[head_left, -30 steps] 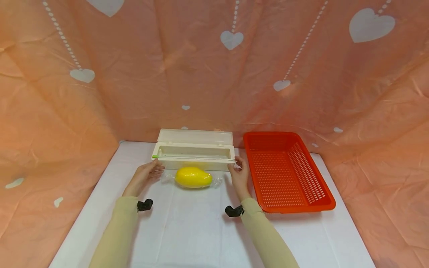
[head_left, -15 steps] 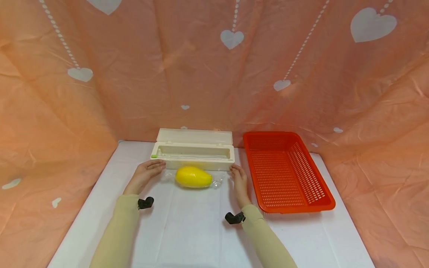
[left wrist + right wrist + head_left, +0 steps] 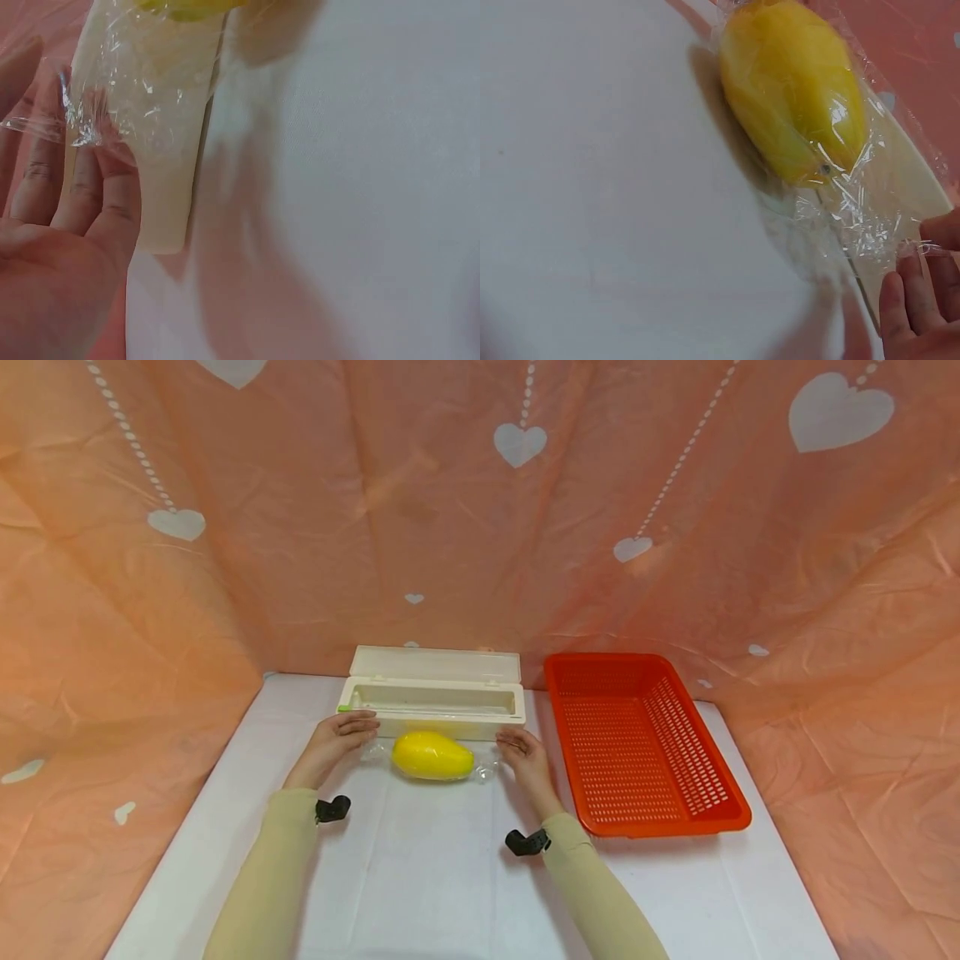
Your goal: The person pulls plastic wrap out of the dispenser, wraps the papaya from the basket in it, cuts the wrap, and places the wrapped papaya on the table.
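A yellow mango-shaped fruit (image 3: 432, 756) lies wrapped in clear cling film on the white table, with loose film (image 3: 870, 225) sticking out at both ends. Just behind it stands a long white box (image 3: 442, 728), its lid raised and a small green piece at its left end. My left hand (image 3: 337, 743) is beside the left film end, fingers fairly straight; in the left wrist view, film lies across its fingertips. My right hand (image 3: 528, 760) has its fingertips by the right film end, thumb and fingers apart. Whether they touch the film is hard to tell.
A red-orange perforated basket (image 3: 671, 827) stands on the right of the table, close to my right forearm. Behind the white box hangs a pink-orange curtain (image 3: 450, 543) with white hearts, which also encloses both sides.
Both hands have left the ends of the white box and moved inward, toward the film ends. My right hand has come down and left. Fruit, box and basket have stayed put.
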`<state>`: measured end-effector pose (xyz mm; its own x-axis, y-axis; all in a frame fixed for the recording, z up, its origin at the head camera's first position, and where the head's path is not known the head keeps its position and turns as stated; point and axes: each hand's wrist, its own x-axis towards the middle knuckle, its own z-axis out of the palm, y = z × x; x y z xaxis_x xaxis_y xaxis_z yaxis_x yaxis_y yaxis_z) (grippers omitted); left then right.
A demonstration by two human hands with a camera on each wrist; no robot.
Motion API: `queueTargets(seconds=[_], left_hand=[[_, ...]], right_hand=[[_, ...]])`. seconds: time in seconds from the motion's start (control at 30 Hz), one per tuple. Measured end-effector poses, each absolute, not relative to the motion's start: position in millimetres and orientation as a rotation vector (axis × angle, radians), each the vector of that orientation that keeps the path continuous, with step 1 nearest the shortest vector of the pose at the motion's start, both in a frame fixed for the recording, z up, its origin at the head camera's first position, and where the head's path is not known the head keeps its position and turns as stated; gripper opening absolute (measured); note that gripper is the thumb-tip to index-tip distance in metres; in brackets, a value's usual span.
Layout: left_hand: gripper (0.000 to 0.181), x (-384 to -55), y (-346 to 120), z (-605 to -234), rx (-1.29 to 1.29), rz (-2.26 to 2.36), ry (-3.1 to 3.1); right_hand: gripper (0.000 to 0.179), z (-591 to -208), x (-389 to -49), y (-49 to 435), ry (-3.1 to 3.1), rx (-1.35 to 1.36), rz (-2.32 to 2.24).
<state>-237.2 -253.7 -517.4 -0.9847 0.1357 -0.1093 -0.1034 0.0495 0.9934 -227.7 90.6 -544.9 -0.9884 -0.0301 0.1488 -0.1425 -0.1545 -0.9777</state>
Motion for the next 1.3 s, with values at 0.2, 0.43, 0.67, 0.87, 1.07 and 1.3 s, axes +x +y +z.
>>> queueTargets(seconds=[0.2, 0.43, 0.67, 0.87, 1.07, 1.3], left_hand=[[0.050, -234.5, -253.2, -520.0, 0.080, 2.044, 2.196], [0.049, -229.1, -252.0, -522.9, 0.086, 1.984, 2.246], [0.039, -225.0, -252.3, -523.1, 0.128, 1.938, 2.382], [0.033, -225.8, -249.0, -515.0, 0.105, 1.917, 2.478], [0.026, -218.5, -252.7, -511.2, 0.114, 1.833, 2.531], [0.020, -201.7, -264.7, -515.0, 0.177, 1.835, 2.450]], right_hand=[[0.022, -531.0, -217.1, 89.3, -2.078, 0.135, 2.251], [0.018, -550.2, -222.8, 92.7, -2.054, 0.118, 2.282], [0.029, -565.1, -227.0, 93.2, -1.949, 0.191, 2.314], [0.041, -556.4, -225.4, 91.3, -1.941, 0.205, 2.304], [0.020, -535.6, -213.8, 87.0, -2.097, 0.189, 2.127], [0.007, -535.2, -207.9, 87.7, -2.187, 0.112, 2.045]])
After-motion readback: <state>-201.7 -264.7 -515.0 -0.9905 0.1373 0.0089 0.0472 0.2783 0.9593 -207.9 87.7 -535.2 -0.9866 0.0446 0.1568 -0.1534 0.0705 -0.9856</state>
